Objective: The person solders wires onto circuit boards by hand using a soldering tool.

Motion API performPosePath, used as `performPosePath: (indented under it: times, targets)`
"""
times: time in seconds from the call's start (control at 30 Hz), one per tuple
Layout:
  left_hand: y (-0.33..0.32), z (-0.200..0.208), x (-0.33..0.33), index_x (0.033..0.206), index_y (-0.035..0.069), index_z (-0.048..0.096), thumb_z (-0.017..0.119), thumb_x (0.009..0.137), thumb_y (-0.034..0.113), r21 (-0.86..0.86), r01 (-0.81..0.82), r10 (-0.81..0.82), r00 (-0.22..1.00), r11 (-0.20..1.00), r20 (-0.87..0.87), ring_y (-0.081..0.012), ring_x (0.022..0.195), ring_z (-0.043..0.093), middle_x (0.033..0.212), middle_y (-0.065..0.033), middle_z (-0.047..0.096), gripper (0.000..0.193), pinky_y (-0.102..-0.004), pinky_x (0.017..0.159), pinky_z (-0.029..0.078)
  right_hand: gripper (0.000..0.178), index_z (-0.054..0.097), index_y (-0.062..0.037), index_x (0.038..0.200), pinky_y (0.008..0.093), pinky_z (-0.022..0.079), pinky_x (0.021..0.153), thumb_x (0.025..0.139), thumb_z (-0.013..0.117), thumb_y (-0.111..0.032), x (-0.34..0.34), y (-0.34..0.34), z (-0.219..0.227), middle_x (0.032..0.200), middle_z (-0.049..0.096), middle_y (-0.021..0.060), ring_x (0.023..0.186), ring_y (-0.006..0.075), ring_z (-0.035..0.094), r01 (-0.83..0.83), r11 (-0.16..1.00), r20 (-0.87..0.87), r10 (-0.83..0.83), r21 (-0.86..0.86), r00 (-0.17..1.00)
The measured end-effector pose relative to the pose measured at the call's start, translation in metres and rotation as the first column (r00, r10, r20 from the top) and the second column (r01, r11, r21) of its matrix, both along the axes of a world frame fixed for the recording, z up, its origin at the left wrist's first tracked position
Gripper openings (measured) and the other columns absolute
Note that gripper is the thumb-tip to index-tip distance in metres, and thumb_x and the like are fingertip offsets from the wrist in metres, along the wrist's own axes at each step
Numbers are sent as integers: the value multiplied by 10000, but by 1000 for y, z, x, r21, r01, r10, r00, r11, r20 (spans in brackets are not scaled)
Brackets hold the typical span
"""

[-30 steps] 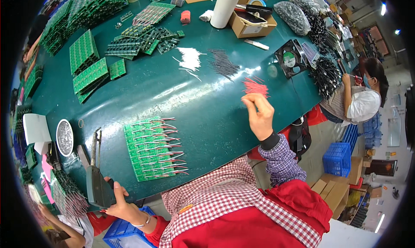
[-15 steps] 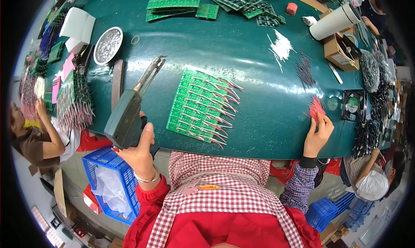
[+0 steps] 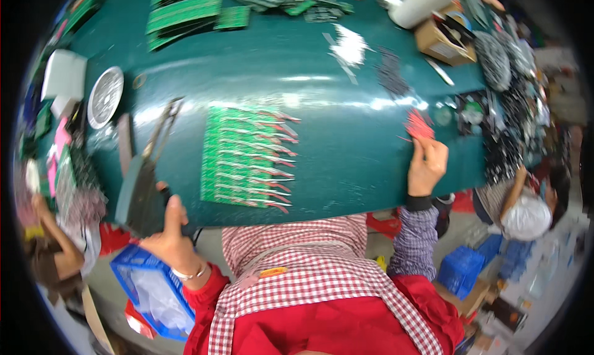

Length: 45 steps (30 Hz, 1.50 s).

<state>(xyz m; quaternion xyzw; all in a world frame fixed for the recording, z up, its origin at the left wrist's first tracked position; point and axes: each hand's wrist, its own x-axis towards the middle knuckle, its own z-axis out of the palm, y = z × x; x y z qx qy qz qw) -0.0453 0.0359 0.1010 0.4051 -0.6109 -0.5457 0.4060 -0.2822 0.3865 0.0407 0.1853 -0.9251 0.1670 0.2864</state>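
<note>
My left hand [image 3: 175, 236] is wrapped round the handle of a dark green soldering gun [image 3: 137, 191], its long metal tip pointing up and away over the table. My right hand [image 3: 427, 168] pinches the near end of a small pile of short red wires [image 3: 419, 123] on the table's right side. Between my hands lies a green circuit board panel [image 3: 212, 157], with rows of red and white wires hanging past its right edge. The picture is slightly smeared, so single wires between my right fingertips cannot be made out.
Beyond the red pile lie white wires [image 3: 350, 48] and black wires [image 3: 391, 73]. A silvery round dish [image 3: 106, 97] stands at left, near a dark bar [image 3: 125, 144]. Board stacks [image 3: 185, 14] fill the far side. A blue crate [image 3: 139, 274] sits below the table. Co-workers sit on both sides.
The whole view has shifted, so the table and its things appear farther left and higher. My right hand stays at the red wires; my left hand keeps its hold on the soldering gun.
</note>
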Motion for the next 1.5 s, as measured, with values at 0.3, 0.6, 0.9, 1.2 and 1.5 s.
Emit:
performPosePath:
  times: [0.3, 0.6, 0.9, 1.2, 1.5]
  targets:
    - [-7, -4, 0, 1104, -92, 599, 650, 785, -70, -77, 50, -49, 999, 996, 17, -79, 548, 472, 1015, -151, 662, 324, -207, 460, 347, 113, 662, -60, 783, 373, 436, 697, 716, 747, -30, -3, 4, -3, 793, 597, 48, 784, 252, 564, -3, 999, -22, 3, -37, 1000]
    - [-6, -6, 0, 1069, -93, 614, 658, 784, -56, -87, 50, -47, 998, 995, 38, -83, 539, 455, 1000, -151, 663, 291, -220, 468, 335, 64, 640, -55, 828, 371, 423, 710, 792, 693, -49, -5, 6, -4, 813, 595, 56, 806, 257, 565, -12, 1000, -19, 12, -14, 1000]
    - [-5, -6, 0, 1066, -93, 612, 649, 789, -57, -78, 46, -43, 999, 996, 34, -86, 538, 455, 1005, -150, 664, 282, -223, 467, 331, 57, 617, -30, 871, 390, 433, 712, 829, 654, -38, -8, 5, 0, 835, 583, 83, 810, 280, 556, -37, 998, -6, 37, -44, 999]
    - [-9, -9, 2, 1074, -100, 616, 651, 786, -66, -66, 45, -43, 999, 997, 28, -87, 545, 462, 1006, -153, 666, 293, -220, 470, 333, 138, 678, -19, 897, 372, 479, 648, 767, 687, 24, -10, 2, 17, 791, 597, 95, 735, 276, 584, -109, 984, 81, 121, -140, 989]
    - [-9, -10, 7, 1098, -94, 596, 644, 786, -68, -54, 38, -39, 999, 998, -2, -93, 557, 482, 1020, -156, 667, 317, -217, 468, 341, 99, 688, -11, 858, 381, 496, 678, 761, 677, -3, -34, -15, 66, 816, 622, 124, 781, 308, 618, -443, 886, 390, 362, 138, 846]
